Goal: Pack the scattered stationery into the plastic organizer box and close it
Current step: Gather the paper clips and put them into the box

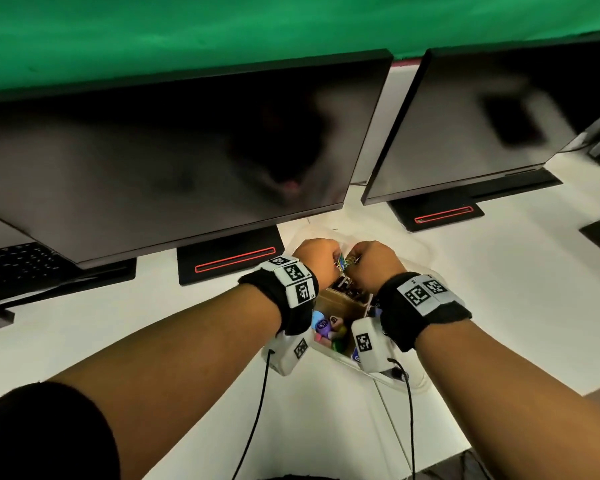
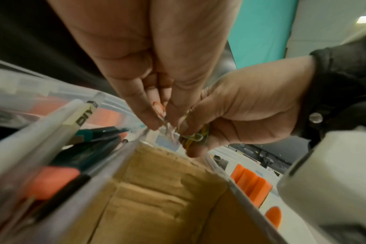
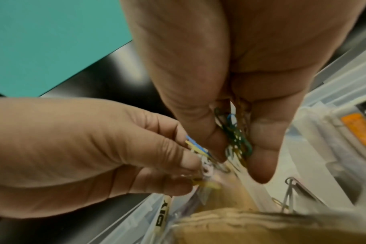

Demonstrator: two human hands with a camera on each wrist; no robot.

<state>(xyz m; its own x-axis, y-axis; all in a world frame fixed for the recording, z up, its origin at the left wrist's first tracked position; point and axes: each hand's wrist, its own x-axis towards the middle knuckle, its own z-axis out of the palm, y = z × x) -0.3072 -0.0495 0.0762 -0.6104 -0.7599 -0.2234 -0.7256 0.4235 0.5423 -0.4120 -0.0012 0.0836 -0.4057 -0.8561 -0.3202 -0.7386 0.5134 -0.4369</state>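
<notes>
The clear plastic organizer box (image 1: pixel 409 377) stands open on the white desk, under both hands. My right hand (image 3: pixel 238 156) pinches a bunch of coloured paper clips (image 3: pixel 234 135) above the box's far end. Touching it, my left hand (image 3: pixel 190 171) pinches the top of a small clear bag (image 3: pixel 201 191) with a few clips at its mouth. From the left wrist, the left hand (image 2: pixel 165 118) meets the right hand (image 2: pixel 190 142) over a cardboard-lined compartment (image 2: pixel 157 189). Pens and markers (image 2: pixel 88 148) lie in the long compartment beside it. Coloured erasers (image 1: pixel 326 330) show between my wrists.
Two dark monitors (image 1: pixel 174 150) (image 1: pixel 482 116) stand just behind the box, on stands with red stripes (image 1: pixel 234 259). A black keyboard (image 1: pixel 18 265) lies far left. Orange latches (image 2: pixel 249 181) sit on the box's side. Wrist-camera cables (image 1: pixel 257 410) hang toward the desk's near edge.
</notes>
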